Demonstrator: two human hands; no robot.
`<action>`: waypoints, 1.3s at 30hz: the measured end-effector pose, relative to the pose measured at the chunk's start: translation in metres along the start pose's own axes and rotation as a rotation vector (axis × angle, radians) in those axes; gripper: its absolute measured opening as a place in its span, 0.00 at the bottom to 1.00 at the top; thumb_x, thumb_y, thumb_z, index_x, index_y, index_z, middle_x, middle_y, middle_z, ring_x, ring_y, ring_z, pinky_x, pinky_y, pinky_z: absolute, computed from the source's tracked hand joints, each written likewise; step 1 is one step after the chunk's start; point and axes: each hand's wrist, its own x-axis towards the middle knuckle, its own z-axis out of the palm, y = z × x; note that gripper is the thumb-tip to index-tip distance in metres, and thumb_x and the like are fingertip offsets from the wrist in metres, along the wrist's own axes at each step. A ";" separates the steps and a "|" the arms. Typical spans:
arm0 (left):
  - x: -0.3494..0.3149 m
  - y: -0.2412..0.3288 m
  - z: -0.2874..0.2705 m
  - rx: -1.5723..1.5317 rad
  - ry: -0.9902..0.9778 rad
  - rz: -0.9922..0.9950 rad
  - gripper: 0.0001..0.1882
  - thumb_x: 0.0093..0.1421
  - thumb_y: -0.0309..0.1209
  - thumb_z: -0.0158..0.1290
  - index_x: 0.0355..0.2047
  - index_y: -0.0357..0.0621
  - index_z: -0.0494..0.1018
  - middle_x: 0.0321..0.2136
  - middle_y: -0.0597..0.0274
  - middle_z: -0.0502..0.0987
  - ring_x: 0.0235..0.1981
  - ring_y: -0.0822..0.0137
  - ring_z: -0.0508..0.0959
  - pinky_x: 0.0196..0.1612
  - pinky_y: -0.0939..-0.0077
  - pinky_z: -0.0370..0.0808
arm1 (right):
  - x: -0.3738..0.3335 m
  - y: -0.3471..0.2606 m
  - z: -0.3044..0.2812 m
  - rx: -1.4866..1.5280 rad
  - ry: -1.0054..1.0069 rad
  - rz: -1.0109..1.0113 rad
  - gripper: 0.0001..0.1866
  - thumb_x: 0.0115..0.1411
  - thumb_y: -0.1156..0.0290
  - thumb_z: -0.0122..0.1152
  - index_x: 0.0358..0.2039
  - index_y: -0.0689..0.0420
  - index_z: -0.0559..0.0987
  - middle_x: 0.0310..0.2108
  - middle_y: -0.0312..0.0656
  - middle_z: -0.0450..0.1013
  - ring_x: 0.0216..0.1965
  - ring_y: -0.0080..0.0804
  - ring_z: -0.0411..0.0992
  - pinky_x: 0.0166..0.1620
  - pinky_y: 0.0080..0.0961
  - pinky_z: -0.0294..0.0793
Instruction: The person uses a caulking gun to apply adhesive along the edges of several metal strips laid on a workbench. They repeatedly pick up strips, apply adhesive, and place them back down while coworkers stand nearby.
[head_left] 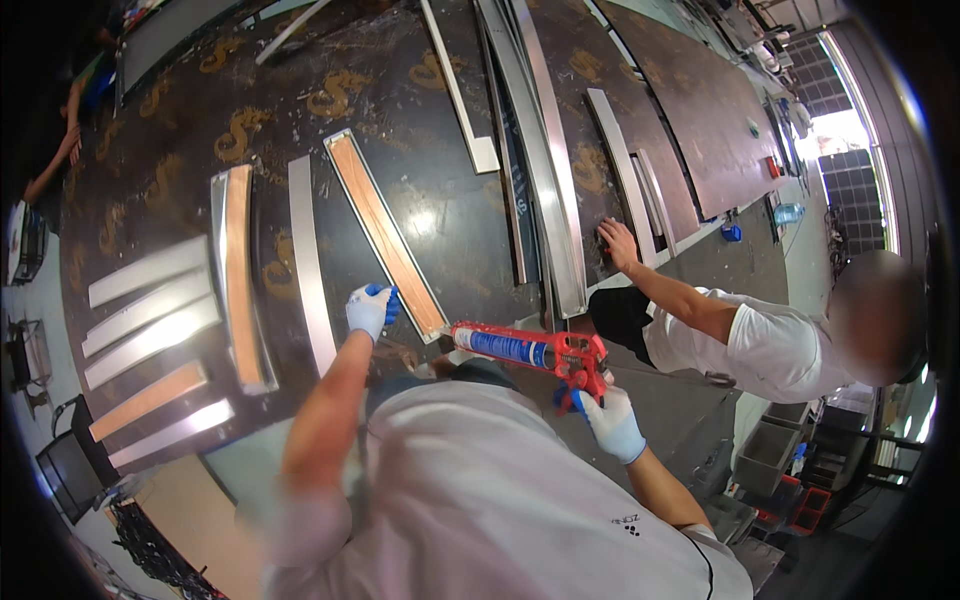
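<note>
My right hand [612, 422], in a white glove with blue fingers, grips the handle of a red caulking gun [578, 358]. A blue-labelled sealant cartridge [500, 346] lies in its frame, pointing left. The gun's front end is beside the near end of a long metal channel with a wood strip [385, 232] inside. My left hand [373, 309], gloved the same way, is just left of that channel with its fingers curled in; whatever may be in them is hidden. A flat silver strip [308, 255] lies to its left.
On the dark worktable [430, 205] lie another wood-filled channel [241, 275], several metal strips [155, 310] at left and long metal profiles [545, 150] ahead. At right a co-worker [770, 335] rests a hand by a metal bar [622, 165]. Another person's arm [62, 150] shows far left.
</note>
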 end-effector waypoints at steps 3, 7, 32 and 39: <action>0.003 -0.004 0.000 -0.048 0.003 0.024 0.09 0.70 0.31 0.66 0.35 0.37 0.83 0.25 0.57 0.86 0.21 0.67 0.84 0.24 0.69 0.83 | -0.004 -0.003 -0.001 0.083 0.109 -0.111 0.15 0.76 0.63 0.62 0.53 0.58 0.86 0.35 0.49 0.81 0.36 0.41 0.78 0.45 0.38 0.78; 0.003 -0.002 0.000 -0.018 0.015 0.001 0.11 0.69 0.31 0.68 0.34 0.36 0.83 0.25 0.56 0.85 0.21 0.66 0.84 0.23 0.67 0.84 | 0.003 0.002 -0.004 0.150 0.190 -0.027 0.19 0.81 0.62 0.56 0.59 0.62 0.84 0.46 0.43 0.86 0.48 0.35 0.83 0.57 0.36 0.81; -0.132 -0.014 -0.062 0.834 0.918 0.288 0.34 0.69 0.41 0.67 0.69 0.36 0.74 0.64 0.34 0.77 0.63 0.38 0.78 0.68 0.49 0.74 | 0.286 0.068 0.250 1.617 -0.259 -0.013 0.41 0.73 0.30 0.58 0.71 0.51 0.73 0.71 0.49 0.72 0.64 0.49 0.73 0.63 0.51 0.77; -0.135 -0.043 -0.073 1.041 0.704 -0.088 0.58 0.63 0.61 0.68 0.80 0.37 0.58 0.74 0.33 0.65 0.74 0.36 0.66 0.78 0.44 0.62 | 0.290 0.083 0.243 1.235 -0.348 0.368 0.38 0.75 0.31 0.56 0.57 0.57 0.82 0.44 0.48 0.84 0.37 0.47 0.83 0.41 0.44 0.85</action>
